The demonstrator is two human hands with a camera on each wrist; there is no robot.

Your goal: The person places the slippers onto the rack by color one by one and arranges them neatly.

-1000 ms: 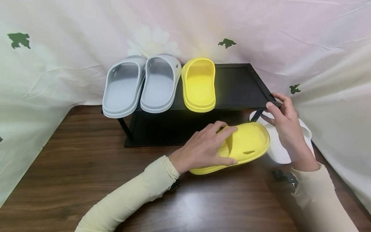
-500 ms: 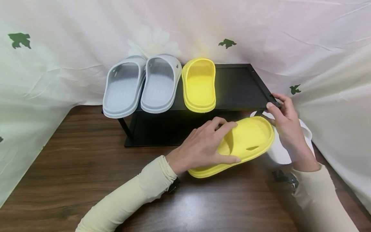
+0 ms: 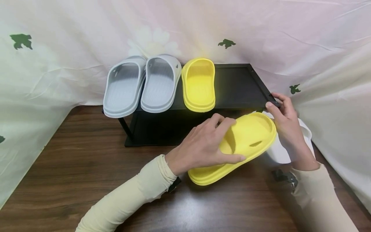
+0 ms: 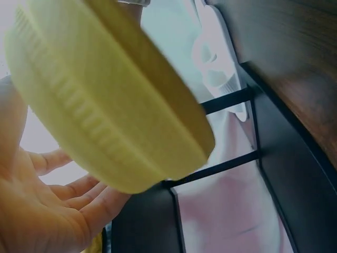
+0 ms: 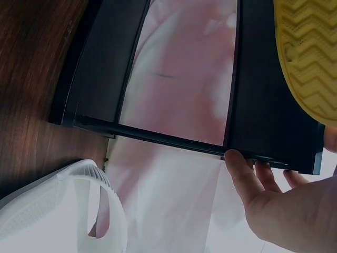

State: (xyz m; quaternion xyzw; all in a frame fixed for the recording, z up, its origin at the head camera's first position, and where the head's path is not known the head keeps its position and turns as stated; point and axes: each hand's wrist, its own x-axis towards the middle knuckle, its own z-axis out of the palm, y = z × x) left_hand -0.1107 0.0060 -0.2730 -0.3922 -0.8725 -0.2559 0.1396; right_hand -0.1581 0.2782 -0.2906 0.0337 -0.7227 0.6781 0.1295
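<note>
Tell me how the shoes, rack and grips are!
Held yellow clog: in the air, tilted
Left grip: curled round that clog
Black rack: upright
Right grip: holding the rack's corner
Other yellow clog: on top, upright
Grey clogs: on top, side by side
White footwear: beside the rack, partly hidden

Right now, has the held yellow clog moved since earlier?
Yes: the held yellow clog has swung, toe upward and slightly right in frame, relative to the black shoe rack.

left hand (image 3: 203,145) has a bright yellow rubbery clog (image 3: 249,137) | right hand (image 3: 286,125) grabbing the front corner of a black flat-topped rack (image 3: 239,87) | two light-grey rubbery clogs (image 3: 160,87) plus matching yellow clog (image 3: 200,87) up top | plain white shoe (image 3: 279,149) kinda hidden behind right hand
</note>
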